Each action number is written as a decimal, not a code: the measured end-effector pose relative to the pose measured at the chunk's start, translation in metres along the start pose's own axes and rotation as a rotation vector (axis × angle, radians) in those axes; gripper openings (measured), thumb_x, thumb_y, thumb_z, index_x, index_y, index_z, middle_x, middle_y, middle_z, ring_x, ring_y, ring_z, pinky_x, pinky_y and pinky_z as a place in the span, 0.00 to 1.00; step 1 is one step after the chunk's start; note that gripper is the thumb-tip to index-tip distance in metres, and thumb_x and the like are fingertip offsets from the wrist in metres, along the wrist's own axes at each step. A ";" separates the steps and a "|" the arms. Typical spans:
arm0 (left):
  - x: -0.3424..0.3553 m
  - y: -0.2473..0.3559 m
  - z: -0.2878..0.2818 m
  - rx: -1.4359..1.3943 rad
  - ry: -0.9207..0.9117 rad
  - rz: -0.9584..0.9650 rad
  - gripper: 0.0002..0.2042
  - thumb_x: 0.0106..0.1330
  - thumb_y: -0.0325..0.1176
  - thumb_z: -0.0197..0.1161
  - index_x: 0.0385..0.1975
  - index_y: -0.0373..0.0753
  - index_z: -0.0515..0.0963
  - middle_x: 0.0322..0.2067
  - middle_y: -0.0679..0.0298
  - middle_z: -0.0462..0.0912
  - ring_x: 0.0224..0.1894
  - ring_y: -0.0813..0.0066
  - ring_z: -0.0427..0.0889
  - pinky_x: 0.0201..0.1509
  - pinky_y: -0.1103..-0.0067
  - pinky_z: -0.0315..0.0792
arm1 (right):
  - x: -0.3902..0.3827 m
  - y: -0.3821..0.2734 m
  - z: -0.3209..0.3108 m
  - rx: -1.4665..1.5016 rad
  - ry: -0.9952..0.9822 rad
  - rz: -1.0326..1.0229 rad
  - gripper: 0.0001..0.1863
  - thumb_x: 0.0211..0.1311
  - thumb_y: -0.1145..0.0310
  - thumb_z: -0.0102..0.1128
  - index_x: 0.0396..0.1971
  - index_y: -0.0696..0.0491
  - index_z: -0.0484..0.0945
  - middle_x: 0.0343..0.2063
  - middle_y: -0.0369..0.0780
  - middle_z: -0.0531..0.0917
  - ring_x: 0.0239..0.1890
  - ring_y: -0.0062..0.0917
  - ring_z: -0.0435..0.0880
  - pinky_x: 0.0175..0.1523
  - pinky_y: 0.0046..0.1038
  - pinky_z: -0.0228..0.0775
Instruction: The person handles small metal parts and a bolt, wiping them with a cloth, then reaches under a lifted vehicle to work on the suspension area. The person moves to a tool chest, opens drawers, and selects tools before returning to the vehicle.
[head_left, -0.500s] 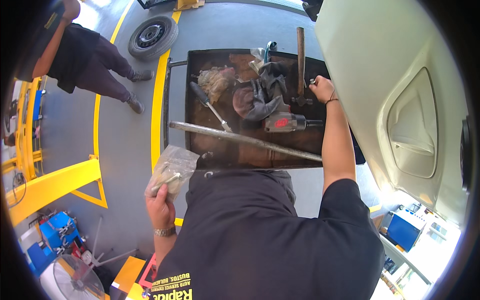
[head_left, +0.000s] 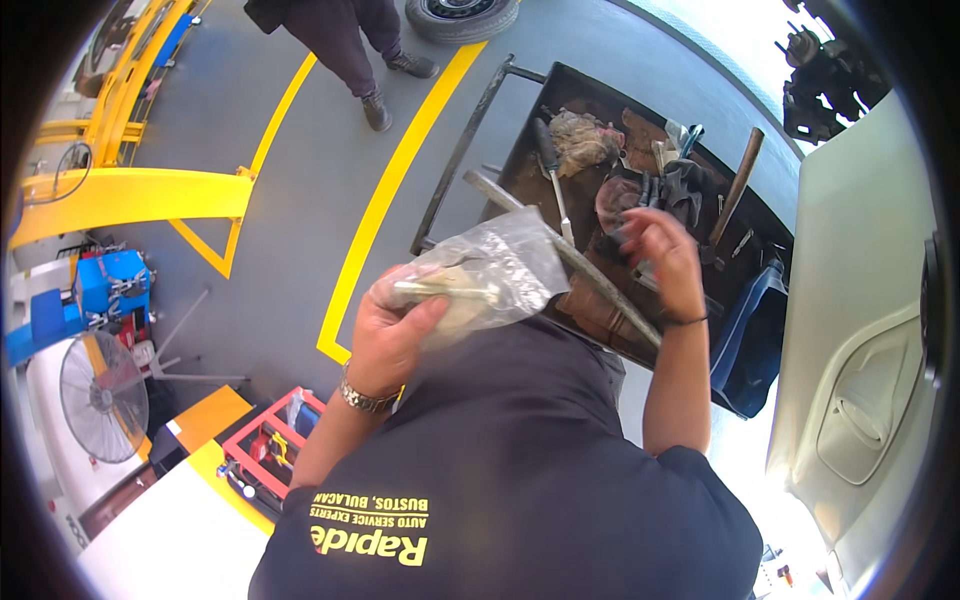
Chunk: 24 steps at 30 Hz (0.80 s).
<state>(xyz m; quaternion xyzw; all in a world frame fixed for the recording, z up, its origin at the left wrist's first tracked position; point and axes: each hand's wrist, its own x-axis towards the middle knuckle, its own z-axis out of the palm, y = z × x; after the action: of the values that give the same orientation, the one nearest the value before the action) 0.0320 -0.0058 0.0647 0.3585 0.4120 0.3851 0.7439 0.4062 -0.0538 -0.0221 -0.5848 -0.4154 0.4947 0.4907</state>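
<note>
Head view: left hand [head_left: 393,335] grips a clear plastic bag [head_left: 505,268], likely light, slippery, best held bunched; right hand [head_left: 669,258] loosely open.

Left hand [head_left: 392,335] clasped, right hand [head_left: 668,258] blurred, seemingly loosely curled

1. Bag [head_left: 515,255], centre: clear, with whitish glints.
2. Bar [head_left: 608,287], right of centre: dull grey.
3. Cart [head_left: 590,308], upper right: dark brown, patched with rust.
4. Rag [head_left: 580,142], upper right: mottled beige.
5. Hammer [head_left: 739,183], upper right: brown handle.
6. Bin [head_left: 750,345], right: dark blue.
7. Panel [head_left: 850,240], right edge: pale cream.
8. Shirt [head_left: 560,480], bottom: black, yellow lettering.
9. Watch [head_left: 366,398], lower centre-left: silvery band.
10. Floor [head_left: 285,300], left: grey, striped yellow.
11. Beam [head_left: 140,197], left: plain yellow.
12. Toolbox [head_left: 113,281], left: bright blue.
</note>
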 end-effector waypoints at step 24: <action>0.000 0.004 0.027 -0.103 0.001 0.468 0.04 0.68 0.19 0.58 0.37 0.36 0.74 0.45 0.55 0.81 0.48 0.71 0.80 0.56 0.75 0.74 | -0.046 -0.076 0.140 0.682 -0.370 0.200 0.19 0.71 0.63 0.64 0.54 0.60 0.77 0.41 0.38 0.85 0.37 0.20 0.85 0.36 0.24 0.80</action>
<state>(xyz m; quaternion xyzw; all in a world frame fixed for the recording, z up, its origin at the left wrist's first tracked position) 0.0552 -0.0098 0.0792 0.4055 0.2978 0.5678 0.6515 0.2603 -0.0624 0.0563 -0.3268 -0.2497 0.7466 0.5230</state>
